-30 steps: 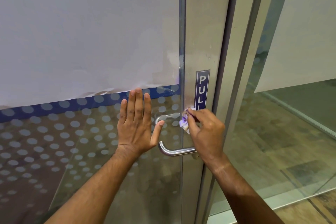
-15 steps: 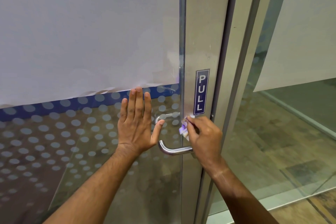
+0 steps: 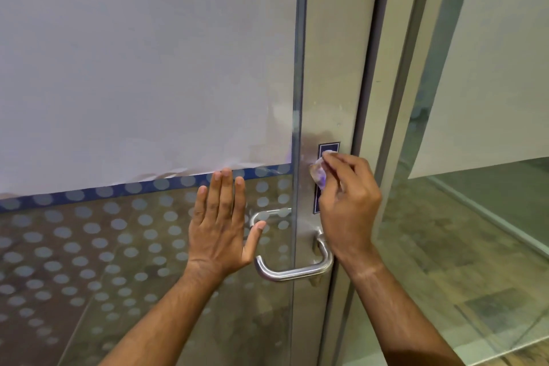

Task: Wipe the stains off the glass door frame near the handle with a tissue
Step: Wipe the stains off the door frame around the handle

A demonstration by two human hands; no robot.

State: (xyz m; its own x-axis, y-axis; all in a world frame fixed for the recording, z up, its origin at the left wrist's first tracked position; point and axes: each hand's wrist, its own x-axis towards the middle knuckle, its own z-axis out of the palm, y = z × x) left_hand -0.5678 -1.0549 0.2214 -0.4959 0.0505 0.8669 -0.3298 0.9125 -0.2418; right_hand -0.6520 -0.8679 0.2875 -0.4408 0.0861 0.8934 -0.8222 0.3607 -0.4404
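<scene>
On the metal door frame (image 3: 332, 68), just above the lever handle (image 3: 297, 272), your right hand (image 3: 347, 205) presses a crumpled tissue (image 3: 319, 171) against the dark sign plate (image 3: 322, 149). Your fingers (image 3: 341, 162) of this hand are pinching the tissue: the thumb and the first fingers close on the wad from above, and the remaining fingers curl toward the palm. The tissue is white with a purple tint and lies over the upper part of the plate; your hand covers most of the lettering, so the text cannot be read. Faint smudges and small specks show on the frame surface above the plate.

Your left hand (image 3: 221, 223) lies flat against the glass panel (image 3: 118, 246) to the left of the frame. Its four fingers are straight and held close together, pointing up, and the thumb is spread out to the right, toward the handle. The fingertips reach the blue strip (image 3: 104, 189) at the lower edge of the white film (image 3: 133, 53) that covers the upper glass. Frosted dots (image 3: 89, 229) pattern the glass below the strip.

The handle is a brushed steel lever bent in a U shape; its free end points left, just beside your left thumb, apart from it. Your right wrist passes in front of the handle's mounting point. To the right of the frame, a second glass pane (image 3: 490, 217) shows a wood-pattern floor (image 3: 445, 261) behind it.
</scene>
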